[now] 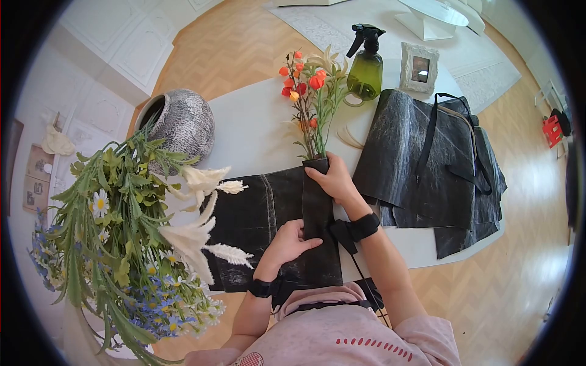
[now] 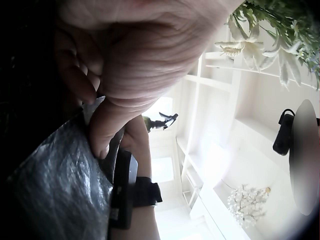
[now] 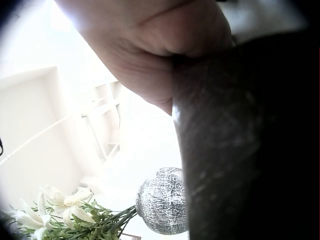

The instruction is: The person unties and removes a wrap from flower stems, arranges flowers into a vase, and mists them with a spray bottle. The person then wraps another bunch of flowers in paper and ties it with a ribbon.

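Observation:
A black, creased, leather-like sheet [image 1: 244, 210] lies on the white table before me, its right part folded up around the stems of some artificial flowers [image 1: 316, 79] with red and orange heads. My right hand [image 1: 337, 180] grips the top of this black wrap, thumb across its front, just below where the stems come out. Lower down, my left hand [image 1: 288, 245] holds the sheet near the fold. In the left wrist view, the thumb [image 2: 107, 127] and fingers pinch the sheet's edge. The dark wrap [image 3: 220, 145] hides most of the right hand's fingers in the right wrist view.
A silvery textured vase [image 1: 192, 122] lies on its side at left, holding daisies, greenery and white blooms [image 1: 201, 244] that overhang the sheet. More black sheets [image 1: 421, 165] with a strap lie at right. Behind stand a green spray bottle [image 1: 365, 70] and a white picture frame [image 1: 406, 67].

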Demonstrator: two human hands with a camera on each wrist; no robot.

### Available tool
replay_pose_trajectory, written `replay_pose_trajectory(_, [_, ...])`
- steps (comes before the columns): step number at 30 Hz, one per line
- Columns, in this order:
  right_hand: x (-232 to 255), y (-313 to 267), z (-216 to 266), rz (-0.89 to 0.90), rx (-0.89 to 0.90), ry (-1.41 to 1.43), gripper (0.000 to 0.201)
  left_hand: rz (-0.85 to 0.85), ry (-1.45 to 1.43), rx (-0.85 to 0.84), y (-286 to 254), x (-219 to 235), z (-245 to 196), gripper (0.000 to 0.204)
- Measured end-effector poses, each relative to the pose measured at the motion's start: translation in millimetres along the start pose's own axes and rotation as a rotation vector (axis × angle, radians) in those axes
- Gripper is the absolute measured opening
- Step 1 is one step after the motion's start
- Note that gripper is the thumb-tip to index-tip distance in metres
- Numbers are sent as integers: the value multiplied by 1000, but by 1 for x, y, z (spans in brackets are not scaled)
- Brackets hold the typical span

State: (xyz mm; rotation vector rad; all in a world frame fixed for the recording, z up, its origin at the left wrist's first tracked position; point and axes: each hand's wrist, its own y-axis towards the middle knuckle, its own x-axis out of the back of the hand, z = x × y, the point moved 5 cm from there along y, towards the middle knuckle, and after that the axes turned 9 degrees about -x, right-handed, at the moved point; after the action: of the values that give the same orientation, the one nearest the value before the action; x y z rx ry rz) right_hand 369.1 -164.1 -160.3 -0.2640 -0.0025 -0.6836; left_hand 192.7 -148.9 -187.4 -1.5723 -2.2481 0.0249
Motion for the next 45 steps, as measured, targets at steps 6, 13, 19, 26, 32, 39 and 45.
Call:
replay_pose_trajectory(6, [1, 1, -1, -15, -10, -31, 27, 85, -8, 105, -2, 0, -19, 25])
replay_pose_trajectory(13, [0, -1, 1, -7, -14, 31, 27, 25, 78, 27, -1, 0, -6, 28])
replay_pose_trajectory(19, [-1, 0, -2, 5, -29, 15, 26, 12, -26, 24, -4, 1, -24, 29])
replay_pose_trajectory(26, [0, 2, -6, -21, -6, 50, 29, 33, 33, 67, -3, 1, -13, 27])
replay_pose_trajectory(32, [-1, 1, -6, -41, -6, 21, 31, 61, 21, -23, -5, 6, -32, 26])
replay_pose_trajectory(39, [2, 0, 0, -47, 2, -51, 29, -260, 825, -37, -20, 23, -134, 18])
replay_pose_trajectory(45, [3, -3, 5, -24, -12, -62, 30, -116, 952, -49, 4, -12, -121, 37])
